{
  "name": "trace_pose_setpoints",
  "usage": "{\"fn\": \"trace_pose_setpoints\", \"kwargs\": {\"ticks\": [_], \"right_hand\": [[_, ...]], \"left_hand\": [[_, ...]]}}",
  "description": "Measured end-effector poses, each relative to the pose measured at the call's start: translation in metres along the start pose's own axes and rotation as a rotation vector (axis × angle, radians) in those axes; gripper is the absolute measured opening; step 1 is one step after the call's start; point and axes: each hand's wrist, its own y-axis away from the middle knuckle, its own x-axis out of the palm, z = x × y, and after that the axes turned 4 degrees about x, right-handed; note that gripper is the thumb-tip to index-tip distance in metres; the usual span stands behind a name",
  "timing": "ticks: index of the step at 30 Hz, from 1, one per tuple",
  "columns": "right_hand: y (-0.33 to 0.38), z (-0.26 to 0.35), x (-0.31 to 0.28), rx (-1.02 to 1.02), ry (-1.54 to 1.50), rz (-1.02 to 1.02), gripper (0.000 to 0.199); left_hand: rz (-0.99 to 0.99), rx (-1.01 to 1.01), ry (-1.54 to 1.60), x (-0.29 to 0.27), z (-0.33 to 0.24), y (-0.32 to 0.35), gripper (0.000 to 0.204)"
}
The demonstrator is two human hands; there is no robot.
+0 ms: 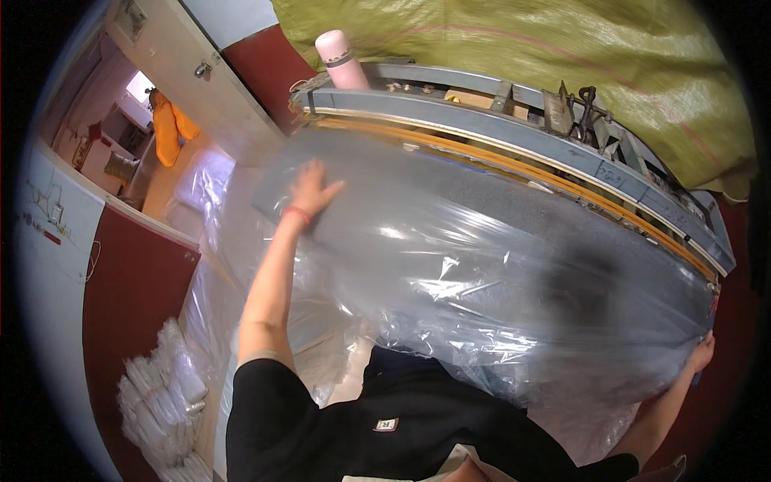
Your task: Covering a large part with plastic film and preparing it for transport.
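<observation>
A large clear plastic bag, puffed and wrinkled, lies across the grey bed of a long sealing machine. My left hand lies flat with fingers spread on the bag's far left end, a red band at the wrist. My right hand is at the bag's right end near the machine's corner, partly hidden behind the plastic; it appears to grip the bag's edge. The bag covers most of the machine bed up to the yellow strip along the sealing bar.
A pink bottle stands on the machine's back rail. A green woven sack lies behind it. Bundles of folded clear bags sit on the floor at the left. An open doorway shows another room.
</observation>
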Motion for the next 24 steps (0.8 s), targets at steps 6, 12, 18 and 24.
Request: {"fn": "trace_pose_setpoints", "kwargs": {"ticks": [6, 12, 18, 24], "right_hand": [[0.027, 0.033, -0.041, 0.011, 0.106, 0.067, 0.045], [0.051, 0.079, -0.034, -0.022, -0.185, -0.013, 0.032], [0.028, 0.037, -0.012, -0.148, -0.431, -0.214, 0.033], [0.038, 0.049, -0.028, -0.033, -0.492, -0.156, 0.031]], "left_hand": [[0.382, 0.137, 0.02, -0.003, 0.017, -0.059, 0.094], [0.31, 0.488, 0.004, -0.033, -0.065, -0.097, 0.048], [0.759, 0.611, 0.997, -0.029, -0.416, 0.0, 0.023], [1.224, 0.907, 1.313, 0.028, -0.611, 0.134, 0.041]]}}
